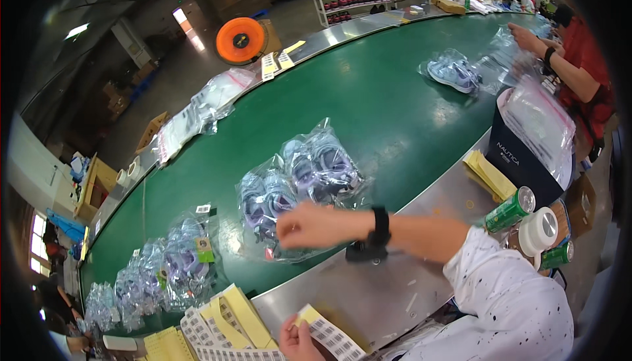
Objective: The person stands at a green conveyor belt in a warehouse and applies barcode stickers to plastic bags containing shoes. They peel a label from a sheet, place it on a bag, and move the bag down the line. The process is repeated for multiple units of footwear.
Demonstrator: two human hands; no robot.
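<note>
My left hand (299, 340), at the lower edge, pinches a sheet of printed labels (327, 332) with a yellow backing edge. My right hand (311, 225) reaches across to the left over the belt, a black band on its wrist. Its fingers are curled together and a little blurred; what they hold, if anything, is too small to make out. Just beyond it lie two clear bags of lavender-blue shoes, one bag (263, 193) at the left and another bag (320, 163) behind it to the right. The hand overlaps the near edge of these bags.
More bagged shoes (187, 256) lie along the green belt (388, 121) at the left. Label sheets (227, 325) rest on the metal ledge. A dark box of plastic bags (526, 157), green cans (510, 209) and a white-lidded bottle (540, 228) stand at right. A co-worker's hands (526, 38) are farther up.
</note>
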